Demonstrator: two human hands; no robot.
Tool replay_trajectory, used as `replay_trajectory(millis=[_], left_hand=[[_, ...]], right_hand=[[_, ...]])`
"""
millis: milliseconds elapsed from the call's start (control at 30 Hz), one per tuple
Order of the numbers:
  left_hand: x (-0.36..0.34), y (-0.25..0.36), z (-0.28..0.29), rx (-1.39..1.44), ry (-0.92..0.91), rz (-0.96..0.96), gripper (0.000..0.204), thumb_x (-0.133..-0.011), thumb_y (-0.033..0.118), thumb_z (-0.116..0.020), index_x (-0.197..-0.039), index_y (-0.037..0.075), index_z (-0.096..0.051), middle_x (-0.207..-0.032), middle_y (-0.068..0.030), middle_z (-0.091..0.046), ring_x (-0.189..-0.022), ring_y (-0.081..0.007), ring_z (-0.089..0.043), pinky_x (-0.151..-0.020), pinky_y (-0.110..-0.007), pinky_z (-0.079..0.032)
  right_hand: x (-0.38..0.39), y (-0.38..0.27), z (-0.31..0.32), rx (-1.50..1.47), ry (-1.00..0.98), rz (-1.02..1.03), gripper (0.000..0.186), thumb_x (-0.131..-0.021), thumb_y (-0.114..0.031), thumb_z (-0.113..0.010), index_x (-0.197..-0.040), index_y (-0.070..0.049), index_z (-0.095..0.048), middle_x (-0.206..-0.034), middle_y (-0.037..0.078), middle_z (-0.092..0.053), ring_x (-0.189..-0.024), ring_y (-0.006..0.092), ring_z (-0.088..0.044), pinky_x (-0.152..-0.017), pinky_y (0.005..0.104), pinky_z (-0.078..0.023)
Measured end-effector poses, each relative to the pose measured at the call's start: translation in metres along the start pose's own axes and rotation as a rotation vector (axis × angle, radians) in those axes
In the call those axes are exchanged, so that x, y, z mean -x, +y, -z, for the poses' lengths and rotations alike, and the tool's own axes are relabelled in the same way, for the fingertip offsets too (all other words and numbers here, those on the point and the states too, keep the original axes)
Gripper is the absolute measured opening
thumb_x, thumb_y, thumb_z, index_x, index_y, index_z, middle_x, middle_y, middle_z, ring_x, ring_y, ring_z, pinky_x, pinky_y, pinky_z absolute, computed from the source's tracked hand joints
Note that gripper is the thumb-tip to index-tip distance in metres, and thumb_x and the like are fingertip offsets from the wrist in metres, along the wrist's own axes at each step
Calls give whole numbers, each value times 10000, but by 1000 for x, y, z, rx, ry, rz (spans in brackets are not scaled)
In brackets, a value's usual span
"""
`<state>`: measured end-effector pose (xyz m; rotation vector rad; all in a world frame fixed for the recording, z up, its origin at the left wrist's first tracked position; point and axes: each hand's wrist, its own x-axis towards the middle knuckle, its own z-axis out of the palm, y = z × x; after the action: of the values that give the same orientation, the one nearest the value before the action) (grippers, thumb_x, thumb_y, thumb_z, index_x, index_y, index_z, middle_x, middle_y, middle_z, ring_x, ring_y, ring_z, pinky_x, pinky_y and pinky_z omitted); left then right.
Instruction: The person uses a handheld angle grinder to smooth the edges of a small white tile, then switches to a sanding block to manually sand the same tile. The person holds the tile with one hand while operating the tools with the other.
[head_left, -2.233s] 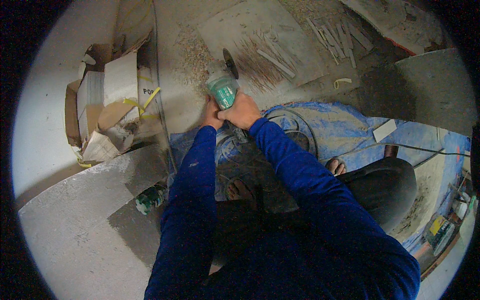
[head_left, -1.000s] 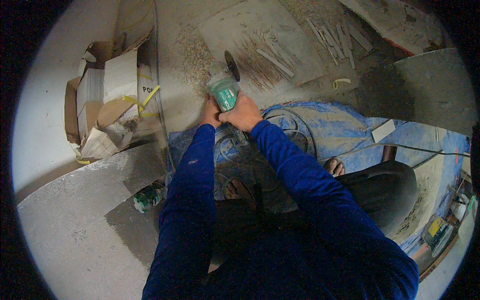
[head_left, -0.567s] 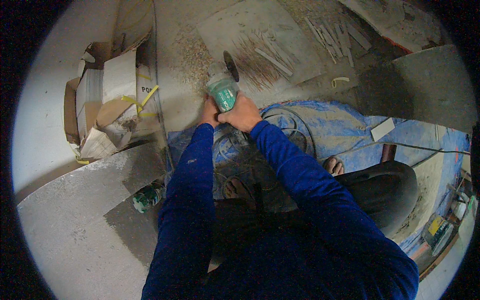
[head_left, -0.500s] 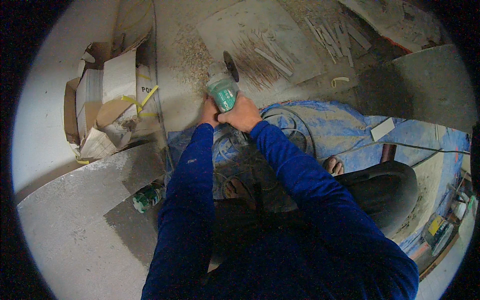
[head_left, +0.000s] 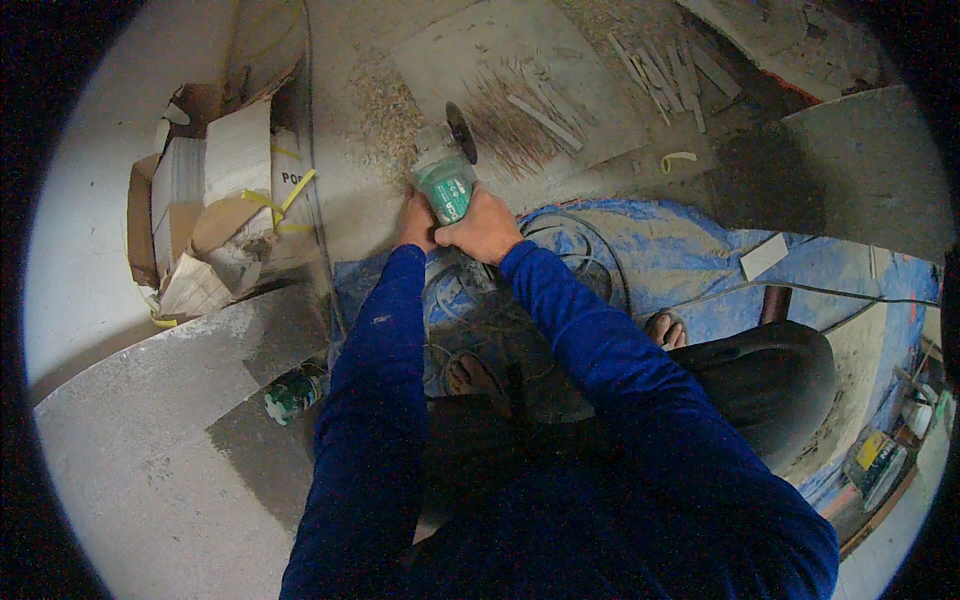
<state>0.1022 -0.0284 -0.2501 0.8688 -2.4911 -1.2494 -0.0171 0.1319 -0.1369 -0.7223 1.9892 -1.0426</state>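
My left hand [head_left: 417, 222] and my right hand [head_left: 478, 222] are both closed on a green angle grinder [head_left: 445, 185], the left on its left side, the right on its right with the thumb across the body. Its dark round disc [head_left: 461, 133] stands on edge at the far end, pointing away from me. Beyond it lies a dusty grey board [head_left: 600, 110] with scratches and thin strips on it, and a scatter of pale chips [head_left: 380, 110] is at its left.
A torn cardboard box [head_left: 230, 140] is at the left. A blue dusty sheet [head_left: 680, 240] with coiled cables [head_left: 620, 280] lies under my feet. More strips [head_left: 665, 85], a white piece [head_left: 764, 257], a green tool [head_left: 290, 395] and grey slabs [head_left: 120, 450] lie around.
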Motion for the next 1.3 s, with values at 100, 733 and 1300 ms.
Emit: replay_trajectory(millis=[100, 733, 1300], left_hand=[[-1, 1, 1, -147, -70, -38, 533, -866, 328, -671, -1323, 59, -613, -1381, -215, -590, -1343, -428, -458, -1194, -523, -257], [-11, -37, -15, 57, -40, 100, 509, -885, 292, -673, -1339, 74, -600, -1356, -192, -618, -1310, -404, -504, -1177, -459, -314], [-15, -58, -14, -19, -66, 104, 543, -943, 199, -620, -1446, 49, -482, -1437, -212, -551, -1363, -416, -461, -1171, -444, -334]], right_hand=[[2, -3, 2, 8, -13, -45, 814, -585, -387, -844, -1165, 115, -573, -1082, 327, -687, -1034, 451, -683, -920, 480, -551], [6, -5, 6, 29, -36, -76, 819, -594, -399, -850, -1180, 104, -580, -1119, 304, -687, -1064, 440, -675, -947, 467, -544], [7, 2, 2, 43, -39, -63, 853, -588, -427, -842, -1198, 104, -571, -1145, 322, -673, -1083, 447, -667, -955, 477, -538]])
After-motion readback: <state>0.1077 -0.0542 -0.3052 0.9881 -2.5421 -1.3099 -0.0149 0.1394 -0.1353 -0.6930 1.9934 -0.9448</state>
